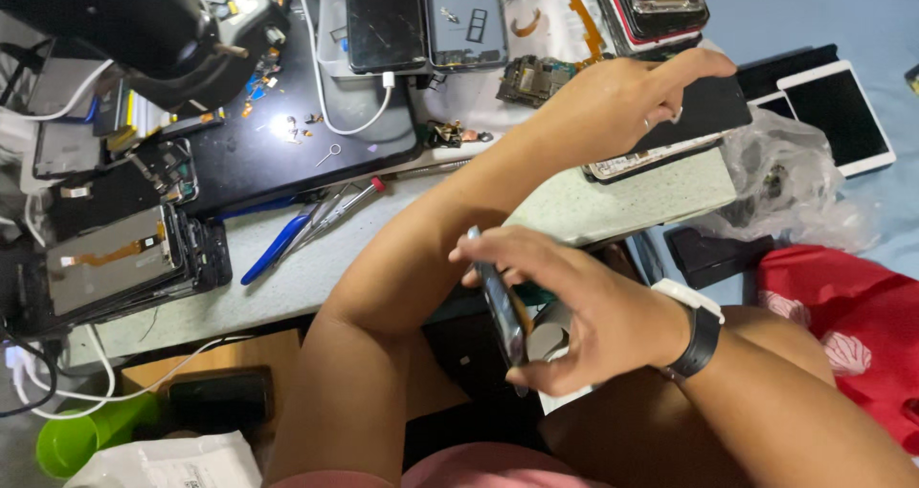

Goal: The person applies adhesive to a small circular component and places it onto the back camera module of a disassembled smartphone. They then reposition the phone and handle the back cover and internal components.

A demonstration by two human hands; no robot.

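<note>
Head view: right hand (584, 311) is gripping a dark phone (500, 306) edge-on, fingers curled round its sides, held out over the lap just off the table's (613, 201) front edge. A watch (697, 330) is sitting on that wrist.

Left hand (622, 100) is crossing over the right forearm and reaching toward the far right corner of the table, fingers extended and mostly open, fingertips resting on or just above a black screen panel (713, 110) lying on a stack there. Cannot tell whether it is actually pinching the panel.

Progress, as I'm judging it: the phone is in hand but not yet laid down on the work surface; the black panel is only being reached for, not lifted. Tools look untouched: blue-handled pliers (278, 244) and tweezers (340, 206) are lying near the front edge, well apart from both hands.

Room: tight. The black mat (258, 153) is cluttered with small parts, a stack of opened phones (115, 263) is filling the left side, and more phones (426, 14) and a circuit board (534, 77) are crowding the back. The only bare strip is running along the table's front edge. The panel stack is overhanging the right corner; a plastic bag (790, 182) and two white tablets (833, 115) are lying just beyond it. Crossed arms are limiting the left hand's swing.
</note>
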